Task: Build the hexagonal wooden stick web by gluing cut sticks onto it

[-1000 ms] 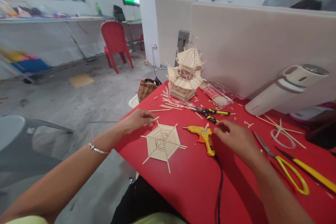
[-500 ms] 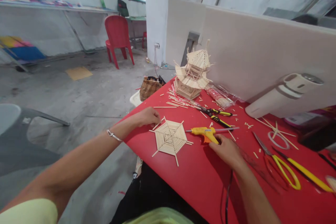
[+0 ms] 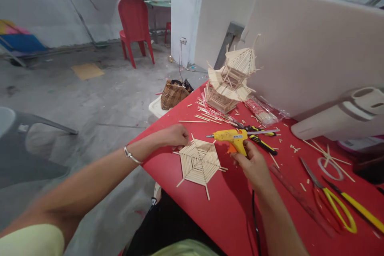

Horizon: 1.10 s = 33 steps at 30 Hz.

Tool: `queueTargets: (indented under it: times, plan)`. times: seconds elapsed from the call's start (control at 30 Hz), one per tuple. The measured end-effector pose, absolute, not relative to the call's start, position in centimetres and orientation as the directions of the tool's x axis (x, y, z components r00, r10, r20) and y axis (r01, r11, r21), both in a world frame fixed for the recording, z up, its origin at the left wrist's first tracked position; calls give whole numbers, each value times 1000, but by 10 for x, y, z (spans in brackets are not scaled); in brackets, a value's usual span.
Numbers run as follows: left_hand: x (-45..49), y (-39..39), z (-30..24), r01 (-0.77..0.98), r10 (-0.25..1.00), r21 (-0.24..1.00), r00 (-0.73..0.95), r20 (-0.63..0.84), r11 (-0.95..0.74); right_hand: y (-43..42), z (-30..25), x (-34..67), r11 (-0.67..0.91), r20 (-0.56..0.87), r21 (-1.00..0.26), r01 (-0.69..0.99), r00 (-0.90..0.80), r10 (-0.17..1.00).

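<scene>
Above a stick-filled hexagon panel, right hand clasps a glue gun, nozzle not touching; left hand curled shut at its edge.

Right grip: closed around the glue gun, nozzle pointing left
Left grip: fingers curled, touching the stick hexagon
Surface: red, strewn with sticks
Behind: stick house

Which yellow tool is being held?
The glue gun, gripped in the right hand; the yellow-handled scissors and pliers lie on the red table.
</scene>
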<state>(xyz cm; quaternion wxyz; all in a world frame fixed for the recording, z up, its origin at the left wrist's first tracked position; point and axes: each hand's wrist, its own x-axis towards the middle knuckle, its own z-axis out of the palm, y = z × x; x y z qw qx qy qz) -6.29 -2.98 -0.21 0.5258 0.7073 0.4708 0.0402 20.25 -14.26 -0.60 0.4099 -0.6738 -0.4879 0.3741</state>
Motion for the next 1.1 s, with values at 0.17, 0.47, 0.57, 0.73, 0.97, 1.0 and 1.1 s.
queueTargets:
  times: [0.17,0.47,0.57,0.73,0.97,1.0,1.1]
  plan:
    - [-63,-29,2,653,687,752,586,-429,-88,-138,-17,196,-238,-162,-920,310,251,954]
    - [-63,-29,-1,698,697,708,560,-448,-106,-136,-27,194,-231,-160,-907,352,220,962]
    - [-63,-31,1,697,699,711,555,-451,-94,-136,-31,193,-235,-163,-907,351,222,961]
    - [-62,-31,2,709,694,702,538,-479,-65,-136,-37,192,-265,-187,-893,364,236,954]
    - [-61,-29,2,706,685,707,533,-497,-36,-135,-35,187,-268,-178,-895,356,265,948]
    - [-61,-29,3,708,683,705,531,-502,-32,-135,-35,187,-268,-174,-891,366,270,947]
    - [-60,-29,5,718,682,695,528,-506,-41,-135,-36,187,-274,-172,-883,381,279,945]
